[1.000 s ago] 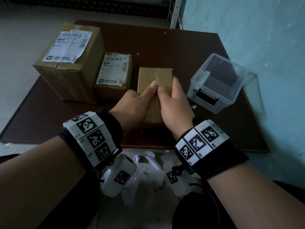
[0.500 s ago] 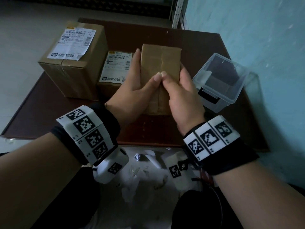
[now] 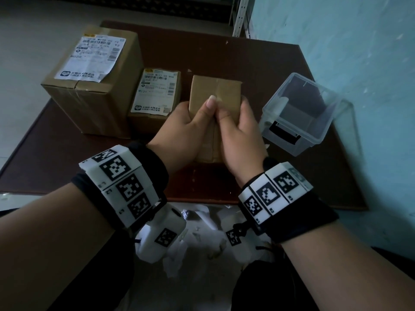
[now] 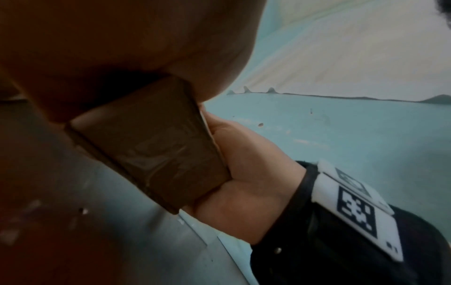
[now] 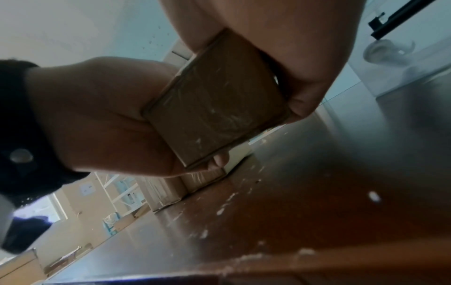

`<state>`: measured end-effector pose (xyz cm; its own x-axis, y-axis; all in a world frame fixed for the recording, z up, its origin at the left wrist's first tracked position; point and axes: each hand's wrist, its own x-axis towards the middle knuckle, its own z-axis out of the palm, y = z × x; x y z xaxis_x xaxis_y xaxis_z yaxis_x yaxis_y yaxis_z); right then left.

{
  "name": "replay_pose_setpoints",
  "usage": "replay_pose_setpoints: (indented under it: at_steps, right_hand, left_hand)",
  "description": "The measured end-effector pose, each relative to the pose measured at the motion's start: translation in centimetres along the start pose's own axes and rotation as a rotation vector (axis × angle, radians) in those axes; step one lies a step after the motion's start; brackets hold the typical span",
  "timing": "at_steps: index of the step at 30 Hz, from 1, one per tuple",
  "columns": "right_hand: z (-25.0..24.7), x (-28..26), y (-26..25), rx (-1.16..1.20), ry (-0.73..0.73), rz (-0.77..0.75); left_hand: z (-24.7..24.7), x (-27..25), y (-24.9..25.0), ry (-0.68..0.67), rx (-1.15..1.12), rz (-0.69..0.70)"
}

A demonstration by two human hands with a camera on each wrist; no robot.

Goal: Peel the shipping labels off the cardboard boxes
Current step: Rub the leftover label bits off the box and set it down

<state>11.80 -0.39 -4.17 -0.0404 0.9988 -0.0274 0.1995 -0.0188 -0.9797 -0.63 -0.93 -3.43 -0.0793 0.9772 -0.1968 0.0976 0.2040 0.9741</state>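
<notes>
Hands grip one small box (image 3: 215, 95) between them over the near part of the brown table (image 3: 258, 61). The left hand (image 3: 186, 129) curls round the box's left side with its thumb laid across the taped top, and the right hand (image 3: 241, 135) curls round the right side, its thumb meeting the left thumb at the tape seam. The box's top face carries brown tape and no label. From the wrist views the box sits clear of the tabletop, clamped between both palms; its underside is taped too. Left of it stands a second small box (image 3: 155, 102) with a white label (image 3: 157, 92) on top, just beside the held one. Farther left stands a big box (image 3: 94, 86), its own label (image 3: 94, 59) wrinkled and lifting at the near edge. To the right, near the blue wall, a clear plastic bin (image 3: 301, 113) sits open on the table. White paper scraps (image 3: 202, 239) lie on the floor below the table's near edge, between the forearms.
</notes>
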Motion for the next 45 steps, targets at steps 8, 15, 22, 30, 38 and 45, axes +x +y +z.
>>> replay_pose_setpoints:
  at_steps: [8, 15, 22, 30, 38, 45]
  right_hand:
    - [-0.8, -0.1, -0.3, 0.116, -0.121, 0.137]
    - [-0.9, 0.1, -0.6, 0.111, -0.083, 0.123]
    - [-0.5, -0.3, -0.4, -0.014, -0.027, 0.096]
    - [-0.6, -0.3, -0.5, -0.028, 0.046, 0.125]
    - [-0.6, -0.3, -0.4, -0.048, 0.031, 0.171]
    - [-0.7, -0.1, -0.2, -0.059, -0.013, 0.167]
  left_hand:
    - [-0.3, -0.5, 0.8, 0.034, -0.007, -0.104]
    - [-0.4, -0.8, 0.4, 0.000, -0.038, -0.025]
    - [0.1, -0.3, 0.1, 0.039, 0.010, -0.041]
    - [0.3, -0.6, 0.4, 0.026, 0.050, -0.071]
    - [0.5, -1.2, 0.4, 0.020, 0.075, -0.114]
    - [0.4, -1.1, 0.4, 0.044, 0.097, -0.114]
